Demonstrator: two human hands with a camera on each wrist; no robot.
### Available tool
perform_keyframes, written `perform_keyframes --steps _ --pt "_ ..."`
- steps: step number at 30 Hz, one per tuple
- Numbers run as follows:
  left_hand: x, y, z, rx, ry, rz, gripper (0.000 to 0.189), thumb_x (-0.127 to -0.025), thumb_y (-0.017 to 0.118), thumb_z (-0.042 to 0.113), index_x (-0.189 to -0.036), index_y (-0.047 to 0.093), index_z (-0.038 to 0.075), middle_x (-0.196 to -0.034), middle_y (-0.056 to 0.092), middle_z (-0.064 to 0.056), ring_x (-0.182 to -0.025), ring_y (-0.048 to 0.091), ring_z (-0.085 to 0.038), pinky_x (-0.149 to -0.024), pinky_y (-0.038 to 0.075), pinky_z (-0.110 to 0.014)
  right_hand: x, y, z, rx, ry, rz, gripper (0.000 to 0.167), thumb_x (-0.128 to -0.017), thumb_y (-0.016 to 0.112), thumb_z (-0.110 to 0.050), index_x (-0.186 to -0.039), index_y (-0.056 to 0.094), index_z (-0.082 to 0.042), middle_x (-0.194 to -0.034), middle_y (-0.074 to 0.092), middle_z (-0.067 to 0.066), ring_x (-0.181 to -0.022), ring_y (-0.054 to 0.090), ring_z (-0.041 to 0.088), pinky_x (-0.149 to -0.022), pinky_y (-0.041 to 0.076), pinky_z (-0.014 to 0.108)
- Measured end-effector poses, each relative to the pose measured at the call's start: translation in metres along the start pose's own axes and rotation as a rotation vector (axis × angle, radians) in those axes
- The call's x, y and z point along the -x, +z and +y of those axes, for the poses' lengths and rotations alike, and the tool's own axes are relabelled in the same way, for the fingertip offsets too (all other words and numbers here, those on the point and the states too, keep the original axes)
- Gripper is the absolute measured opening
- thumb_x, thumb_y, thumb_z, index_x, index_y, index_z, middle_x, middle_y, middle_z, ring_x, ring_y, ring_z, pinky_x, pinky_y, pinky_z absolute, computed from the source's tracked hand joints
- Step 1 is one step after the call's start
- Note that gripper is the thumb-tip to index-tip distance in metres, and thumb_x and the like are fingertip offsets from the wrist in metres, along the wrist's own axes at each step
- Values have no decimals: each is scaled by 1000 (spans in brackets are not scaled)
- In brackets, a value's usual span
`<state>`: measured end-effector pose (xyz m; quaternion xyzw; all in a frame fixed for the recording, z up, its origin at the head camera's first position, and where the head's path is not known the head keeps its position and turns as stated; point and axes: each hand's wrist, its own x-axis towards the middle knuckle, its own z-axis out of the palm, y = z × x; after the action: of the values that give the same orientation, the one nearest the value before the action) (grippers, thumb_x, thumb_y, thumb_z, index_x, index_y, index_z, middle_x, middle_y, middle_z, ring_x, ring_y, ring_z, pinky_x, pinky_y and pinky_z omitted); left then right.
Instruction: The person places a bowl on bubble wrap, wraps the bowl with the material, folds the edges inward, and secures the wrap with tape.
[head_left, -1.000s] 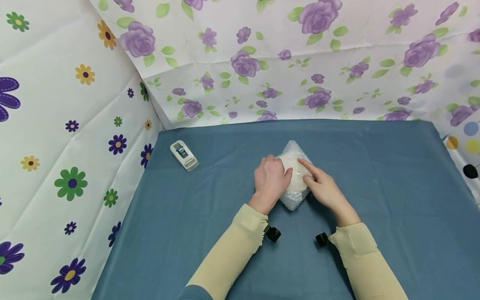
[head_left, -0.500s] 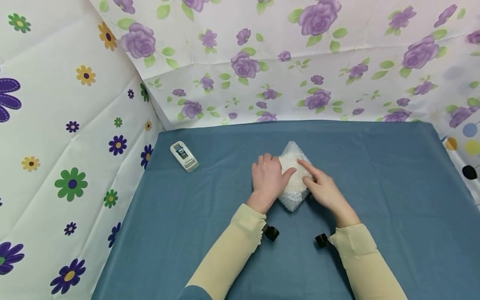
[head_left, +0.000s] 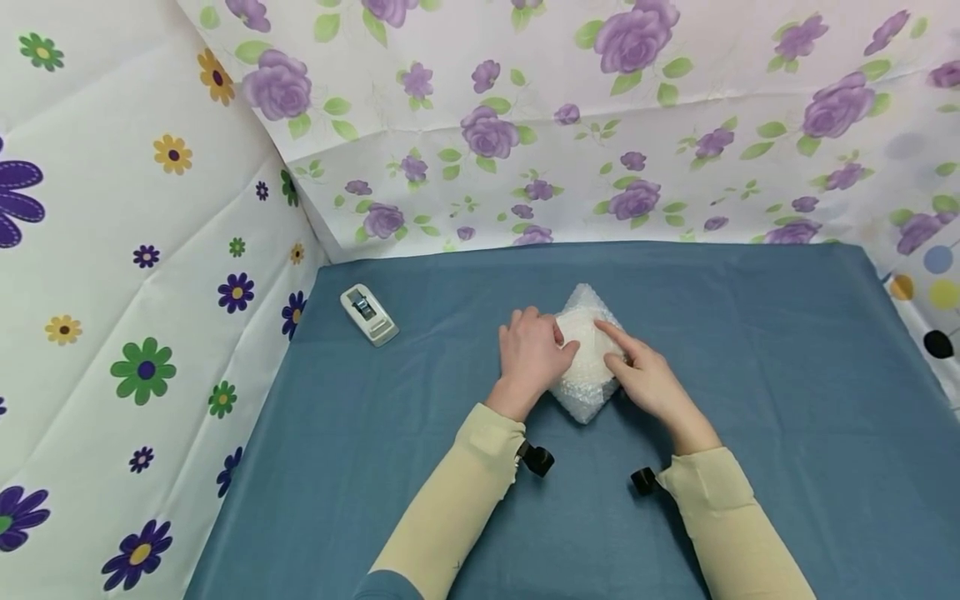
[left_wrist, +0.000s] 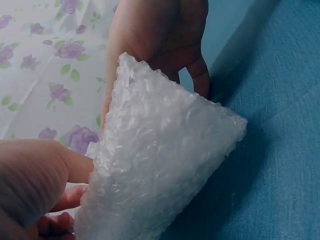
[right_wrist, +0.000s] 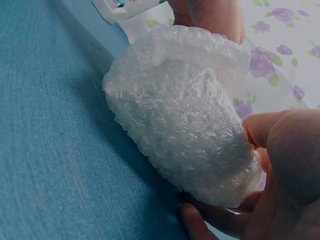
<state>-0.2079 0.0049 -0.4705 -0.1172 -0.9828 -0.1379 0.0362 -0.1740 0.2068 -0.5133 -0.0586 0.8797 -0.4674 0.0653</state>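
A bubble-wrapped package (head_left: 588, 375) with a whitish patch on top lies between both hands, one corner pointing toward the person. My right hand (head_left: 654, 385) grips its right side. In the right wrist view the right thumb (right_wrist: 262, 129) is on the upper edge while the fingers curl beneath the wrap. On the opposite side, my left hand (head_left: 531, 350) has thumb and index finger bent toward each other at the package's left edge. The left wrist view shows the left thumb (left_wrist: 77, 167) against the bubble wrap, other fingers curled below it; part of them is hidden behind the package.
A white tape dispenser (head_left: 369, 314) lies at the far left of the blue tablecloth (head_left: 375, 433). Flowered sheets (head_left: 420, 175) hang at the back and left. A small black camera (head_left: 536, 458) is on the left wrist, another black camera (head_left: 645, 481) on the right.
My left hand has shifted left across the package; its index finger and thumb spread apart and now bend toward each other. The right hand and the package have stayed in place.
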Motion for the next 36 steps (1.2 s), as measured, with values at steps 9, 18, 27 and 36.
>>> perform_keyframes --steps 9,18,27,36 --pt "-3 6 -3 109 -75 52 37 -94 82 50 -98 65 18 -112 60 -5 -99 50 -25 -83 42 -43 1 0 0 -1 9 -3 55 -114 48 -27 -168 39 -29 -86 53 11 -54 46 19 -60 44 40" --pt "-11 12 -4 249 -161 -1 86 -91 82 60 -159 47 22 -147 56 -8 -126 53 -30 -99 44 -53 1 0 0 -2 6 7 55 -114 48 -27 -168 39 -29 -93 52 13 -51 44 17 -58 44 39" --pt "-14 18 0 225 -171 -47 102 -84 82 70 -165 40 25 -150 58 -7 -136 53 -33 -105 40 -62 3 2 -1 7 3 32 56 -113 48 -25 -168 40 -31 -107 56 15 -58 47 22 -62 44 41" --pt "-17 20 5 106 -129 -16 105 -83 81 73 -166 39 25 -145 56 -9 -130 51 -32 -97 41 -57 3 -1 -1 43 -24 28 66 -114 52 -31 -173 21 -36 -153 52 25 -80 58 28 -75 46 46"
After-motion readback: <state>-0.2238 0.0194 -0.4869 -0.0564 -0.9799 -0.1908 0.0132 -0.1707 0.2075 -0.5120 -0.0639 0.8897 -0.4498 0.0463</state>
